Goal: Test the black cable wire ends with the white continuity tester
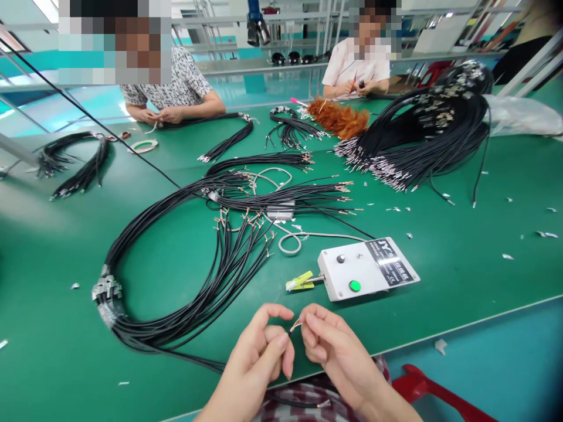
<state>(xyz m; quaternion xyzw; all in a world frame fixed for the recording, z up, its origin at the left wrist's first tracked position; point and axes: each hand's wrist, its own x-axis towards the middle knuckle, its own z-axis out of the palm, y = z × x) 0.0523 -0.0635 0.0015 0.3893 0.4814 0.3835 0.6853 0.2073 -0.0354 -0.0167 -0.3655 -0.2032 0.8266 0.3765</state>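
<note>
L hand (264, 346) & R hand (328, 340) both pinch the stripped wire tip (295, 324), prob. twisting strands. Next needs firm grip, tip near white box (367, 268).

"JY" logo on white control box (368, 268)

A green-topped desk (484, 246) fills the frame; pale metal shelving (308, 23) crosses the top, a red stool (422, 384) lower right.
</note>
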